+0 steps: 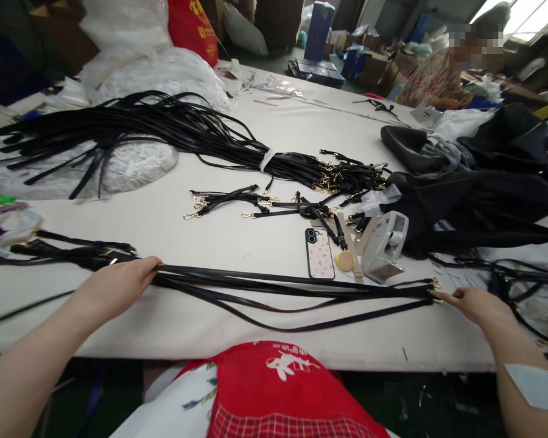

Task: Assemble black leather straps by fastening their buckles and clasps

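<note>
Several long black straps (265,283) stretch side by side along the near part of the white table. My left hand (121,283) is closed around them near their left part, where shorter buckled pieces lie. At their right end, by the gold clasps, my right hand (472,302) pinches the straps between thumb and fingers. Beyond them lie short black straps (228,198) with gold hooks. A large bundle of black straps (173,125), tied with a white band (268,159), lies farther back.
A patterned phone (320,254), a yellow round object (344,261) and a white tape dispenser (386,246) sit beyond the straps. Black bags (475,207) pile up at right. White plastic-wrapped bundles (150,73) stand back left. A person (438,73) is across the table (210,243).
</note>
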`<state>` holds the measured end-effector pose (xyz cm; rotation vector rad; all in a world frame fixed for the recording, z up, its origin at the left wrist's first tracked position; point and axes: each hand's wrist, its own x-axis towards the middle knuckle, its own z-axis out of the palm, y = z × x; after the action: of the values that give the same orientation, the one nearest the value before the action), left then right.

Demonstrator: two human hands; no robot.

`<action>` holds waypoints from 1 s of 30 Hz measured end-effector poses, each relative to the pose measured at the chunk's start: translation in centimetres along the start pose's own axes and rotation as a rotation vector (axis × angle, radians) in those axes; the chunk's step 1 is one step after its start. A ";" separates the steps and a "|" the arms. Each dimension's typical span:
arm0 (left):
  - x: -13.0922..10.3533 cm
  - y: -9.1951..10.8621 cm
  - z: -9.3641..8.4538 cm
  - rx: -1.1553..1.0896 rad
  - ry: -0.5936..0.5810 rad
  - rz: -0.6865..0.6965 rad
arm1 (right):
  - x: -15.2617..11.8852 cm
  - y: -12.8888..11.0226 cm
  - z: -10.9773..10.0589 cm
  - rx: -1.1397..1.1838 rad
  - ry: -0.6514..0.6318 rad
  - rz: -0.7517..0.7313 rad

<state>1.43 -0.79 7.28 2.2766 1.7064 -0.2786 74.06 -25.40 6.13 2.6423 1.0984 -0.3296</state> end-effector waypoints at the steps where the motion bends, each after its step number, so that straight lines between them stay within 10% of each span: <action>1: 0.1 0.2 -0.1 0.001 -0.036 0.021 | 0.4 0.5 0.0 -0.002 0.011 0.023; 11: -0.9 -0.2 -0.7 -0.624 -0.274 0.072 | 2.4 2.9 0.5 -0.074 0.090 0.129; 14: -1.6 0.2 -0.9 -0.694 -0.309 0.099 | 0.7 -0.4 -0.9 -0.053 0.481 0.124; 18: -1.3 2.8 0.0 -0.544 -0.293 0.239 | -5.0 -11.6 -2.8 0.217 1.048 -0.092; 21: -0.7 6.3 1.2 -0.455 -0.265 0.327 | -10.7 -22.6 -2.1 0.479 0.924 -0.556; 25: -0.5 11.3 2.4 -0.412 -0.259 0.424 | -16.9 -35.3 1.1 0.755 0.370 -1.058; 30: -0.9 12.1 1.4 -0.488 -0.275 0.564 | -19.3 -41.8 3.0 0.891 -0.289 -1.219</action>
<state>12.77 -5.22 7.60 2.1097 0.8321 -0.0385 30.43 -10.67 2.84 1.8761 2.7587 -1.6492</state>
